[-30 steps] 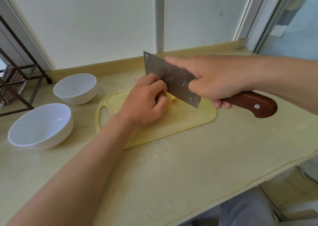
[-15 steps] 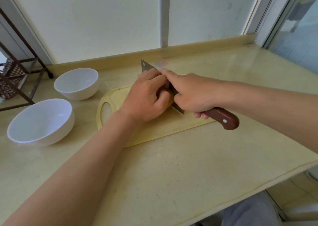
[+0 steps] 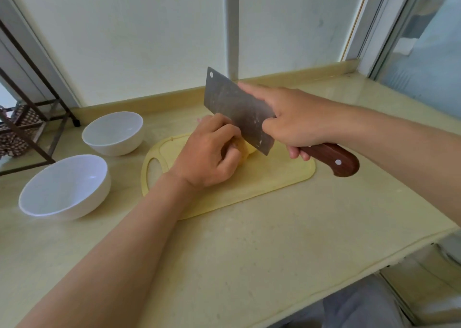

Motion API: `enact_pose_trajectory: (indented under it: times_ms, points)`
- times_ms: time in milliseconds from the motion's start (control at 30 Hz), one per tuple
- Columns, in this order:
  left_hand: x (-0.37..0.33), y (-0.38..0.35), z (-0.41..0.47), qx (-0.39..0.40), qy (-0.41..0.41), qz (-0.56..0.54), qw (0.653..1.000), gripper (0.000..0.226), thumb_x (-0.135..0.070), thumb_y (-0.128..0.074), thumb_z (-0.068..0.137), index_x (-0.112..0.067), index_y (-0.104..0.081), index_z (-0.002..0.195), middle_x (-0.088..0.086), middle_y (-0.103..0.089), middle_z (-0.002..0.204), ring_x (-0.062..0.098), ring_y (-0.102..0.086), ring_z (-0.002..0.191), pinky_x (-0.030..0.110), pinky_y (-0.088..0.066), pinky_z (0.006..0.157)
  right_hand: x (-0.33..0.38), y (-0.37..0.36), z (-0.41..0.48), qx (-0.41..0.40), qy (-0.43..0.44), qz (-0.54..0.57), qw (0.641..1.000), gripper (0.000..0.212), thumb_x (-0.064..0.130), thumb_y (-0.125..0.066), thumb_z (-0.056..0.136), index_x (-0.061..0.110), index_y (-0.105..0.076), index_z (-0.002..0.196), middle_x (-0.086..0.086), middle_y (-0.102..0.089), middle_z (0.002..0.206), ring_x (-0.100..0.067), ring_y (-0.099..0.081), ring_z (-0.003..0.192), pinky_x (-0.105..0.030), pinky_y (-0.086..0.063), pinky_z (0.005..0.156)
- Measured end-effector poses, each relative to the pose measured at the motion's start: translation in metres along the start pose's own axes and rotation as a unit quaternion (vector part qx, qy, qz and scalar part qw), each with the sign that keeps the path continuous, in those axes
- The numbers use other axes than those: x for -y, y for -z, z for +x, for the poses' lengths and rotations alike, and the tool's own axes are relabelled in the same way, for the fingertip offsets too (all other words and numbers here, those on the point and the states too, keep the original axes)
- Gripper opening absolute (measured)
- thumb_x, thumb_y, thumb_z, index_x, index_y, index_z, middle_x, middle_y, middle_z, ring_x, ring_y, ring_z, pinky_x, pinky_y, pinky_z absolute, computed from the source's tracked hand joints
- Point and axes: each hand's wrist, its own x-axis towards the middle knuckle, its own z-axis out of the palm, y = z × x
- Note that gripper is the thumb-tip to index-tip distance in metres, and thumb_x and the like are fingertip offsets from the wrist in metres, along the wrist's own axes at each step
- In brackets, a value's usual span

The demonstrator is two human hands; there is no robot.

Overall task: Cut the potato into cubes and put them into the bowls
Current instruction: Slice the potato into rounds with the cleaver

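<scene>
The cutting step is in hand; neither bowl holds any cubes yet. The left hand (image 3: pixel 209 153) pins the potato (image 3: pixel 245 150) to the yellow cutting board (image 3: pixel 274 178), its grip curled over the top so that only a pale sliver shows at three o'clock of the knuckles. The right hand (image 3: pixel 294 120) has its grip closed round the wooden handle of the cleaver (image 3: pixel 234 105), forefinger stretched along the blade, which hangs tilted just above the potato. The far bowl (image 3: pixel 117 148) and the near bowl (image 3: pixel 94 203) stand on the desk (image 3: pixel 249 253) at nine o'clock of the board, apart from it. Next, I judge, the blade should drop straight down beside the left knuckles, with fingertips tucked back, since the potato may roll.
</scene>
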Motion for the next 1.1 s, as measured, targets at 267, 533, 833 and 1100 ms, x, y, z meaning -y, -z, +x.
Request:
enact_pose_trajectory:
  times_ms: [267, 533, 833, 1100]
  points:
    - [-0.001, 0.0, 0.001, -0.013, -0.013, 0.007, 1.0, 0.02, -0.012, -0.051, 0.077, -0.001, -0.065, 0.085, 0.012, -0.057, 0.088, 0.028, -0.05, 0.076, 0.04, -0.043, 0.073, 0.011, 0.007, -0.01, 0.01, 0.001, -0.025, 1.0, 0.085, 0.004, -0.037, 0.098, 0.054, -0.009, 0.161, 0.0, -0.055, 0.064, -0.014, -0.057, 0.032, -0.033, -0.054, 0.045]
    - [0.001, -0.002, 0.002, -0.016, -0.005, 0.01, 1.0, 0.021, -0.014, -0.05, 0.076, -0.002, -0.064, 0.084, 0.011, -0.055, 0.086, 0.027, -0.047, 0.074, 0.033, -0.04, 0.074, 0.021, 0.01, -0.021, 0.041, -0.006, -0.073, 0.996, 0.088, 0.002, -0.035, 0.096, 0.06, -0.01, 0.157, 0.001, -0.054, 0.049, -0.017, -0.057, 0.033, -0.04, -0.059, 0.046]
    - [0.003, -0.005, 0.001, -0.043, 0.003, 0.001, 0.999, 0.022, -0.015, -0.047, 0.076, -0.001, -0.064, 0.081, 0.011, -0.054, 0.082, 0.024, -0.045, 0.074, 0.031, -0.039, 0.072, 0.02, 0.001, -0.009, 0.062, -0.009, -0.1, 0.993, 0.087, 0.005, -0.036, 0.098, 0.056, 0.0, 0.159, -0.012, -0.063, 0.066, -0.017, -0.059, 0.035, -0.035, -0.057, 0.044]
    - [0.002, -0.007, 0.002, -0.049, 0.008, -0.023, 0.998, 0.025, -0.017, -0.046, 0.074, 0.0, -0.062, 0.079, 0.013, -0.057, 0.084, 0.026, -0.05, 0.077, 0.039, -0.043, 0.072, 0.003, -0.037, 0.018, 0.081, -0.018, -0.051, 0.995, 0.084, 0.007, -0.035, 0.097, 0.056, -0.005, 0.157, -0.016, -0.061, 0.091, -0.019, -0.062, 0.04, -0.031, -0.054, 0.043]
